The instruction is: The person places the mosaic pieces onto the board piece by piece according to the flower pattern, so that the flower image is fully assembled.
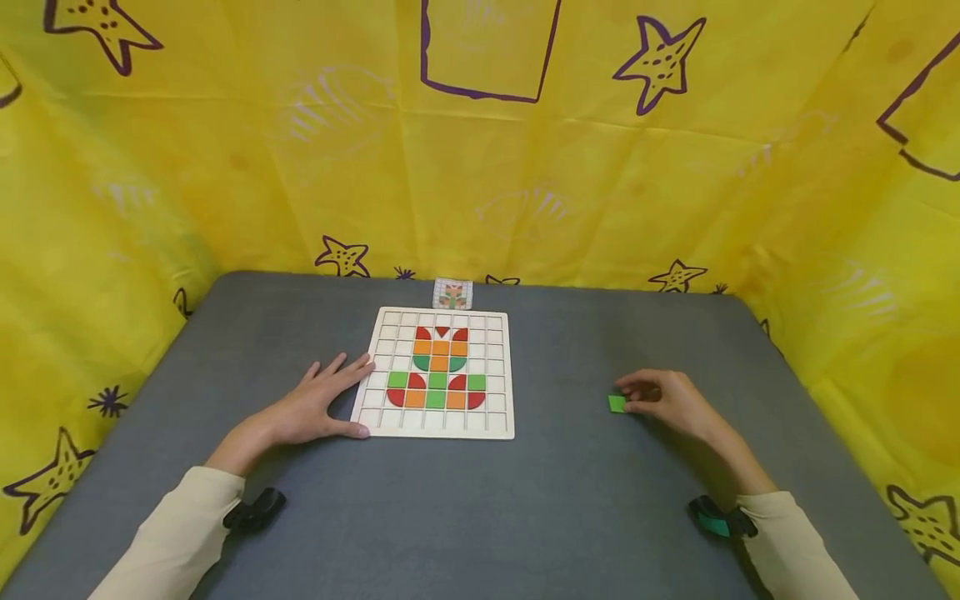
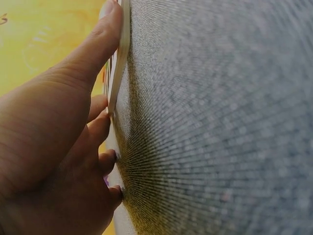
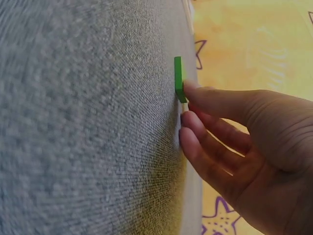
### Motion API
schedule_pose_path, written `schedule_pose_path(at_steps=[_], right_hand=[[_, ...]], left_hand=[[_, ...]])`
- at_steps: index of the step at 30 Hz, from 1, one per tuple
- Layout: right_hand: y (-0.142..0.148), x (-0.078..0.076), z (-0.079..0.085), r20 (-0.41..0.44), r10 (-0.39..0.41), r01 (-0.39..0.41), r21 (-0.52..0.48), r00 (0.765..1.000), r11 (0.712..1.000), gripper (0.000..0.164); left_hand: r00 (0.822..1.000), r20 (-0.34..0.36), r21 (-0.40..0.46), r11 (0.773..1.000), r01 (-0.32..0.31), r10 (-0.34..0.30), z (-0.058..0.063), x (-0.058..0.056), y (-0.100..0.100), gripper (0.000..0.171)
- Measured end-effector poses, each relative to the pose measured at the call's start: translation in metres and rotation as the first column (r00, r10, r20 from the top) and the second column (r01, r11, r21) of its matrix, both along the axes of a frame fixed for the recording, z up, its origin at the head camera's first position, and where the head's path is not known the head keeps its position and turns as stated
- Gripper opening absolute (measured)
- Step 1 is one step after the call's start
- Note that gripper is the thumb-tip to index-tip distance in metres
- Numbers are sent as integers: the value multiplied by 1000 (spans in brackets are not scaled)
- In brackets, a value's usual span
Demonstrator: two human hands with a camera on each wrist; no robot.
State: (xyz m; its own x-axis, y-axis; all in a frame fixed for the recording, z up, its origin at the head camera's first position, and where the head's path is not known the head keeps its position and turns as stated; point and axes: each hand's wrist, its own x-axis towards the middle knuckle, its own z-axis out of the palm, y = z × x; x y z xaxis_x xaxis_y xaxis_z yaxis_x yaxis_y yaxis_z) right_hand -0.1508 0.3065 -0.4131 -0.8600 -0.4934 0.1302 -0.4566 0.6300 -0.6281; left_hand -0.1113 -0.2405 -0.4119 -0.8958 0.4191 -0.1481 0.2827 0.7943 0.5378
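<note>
A white gridded board (image 1: 495,403) lies on the grey table, with red, orange and green tiles (image 1: 437,381) set in its cells as a flower-like pattern. My left hand (image 1: 311,408) is spread at the board's left side, thumb and index finger touching its edge; the left wrist view shows the thumb (image 2: 100,44) on the rim. To the right of the board, my right hand (image 1: 667,402) pinches a light green square tile (image 1: 617,404) between thumb and fingers. In the right wrist view this tile (image 3: 178,78) is close to the table surface; whether it touches is unclear.
A small card (image 1: 453,294) printed with a similar flower pattern lies just behind the board. Yellow cloth (image 1: 480,167) with starfish drawings hangs around the back and sides of the grey table (image 1: 480,517). Each wrist wears a dark strap (image 1: 255,510).
</note>
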Motion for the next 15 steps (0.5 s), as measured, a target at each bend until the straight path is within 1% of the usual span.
schedule_pose_path(at_steps=[3, 7, 10, 15], right_hand=[[-1, 0, 0, 14, -7, 7, 3, 1000, 1000, 27], [-2, 2, 1, 30, -36, 35, 13, 999, 999, 26], [-3, 3, 2, 30, -50, 50, 4, 998, 999, 26], [-6, 3, 2, 17, -79, 79, -1, 997, 997, 26]], left_hand=[[1000, -1, -2, 1000, -7, 7, -2, 0, 0, 105], [1000, 3, 7, 1000, -12, 12, -1, 0, 1, 105], [1000, 8, 16, 1000, -13, 13, 0, 0, 1, 105], [1000, -6, 15, 1000, 4, -4, 0, 0, 1, 105]])
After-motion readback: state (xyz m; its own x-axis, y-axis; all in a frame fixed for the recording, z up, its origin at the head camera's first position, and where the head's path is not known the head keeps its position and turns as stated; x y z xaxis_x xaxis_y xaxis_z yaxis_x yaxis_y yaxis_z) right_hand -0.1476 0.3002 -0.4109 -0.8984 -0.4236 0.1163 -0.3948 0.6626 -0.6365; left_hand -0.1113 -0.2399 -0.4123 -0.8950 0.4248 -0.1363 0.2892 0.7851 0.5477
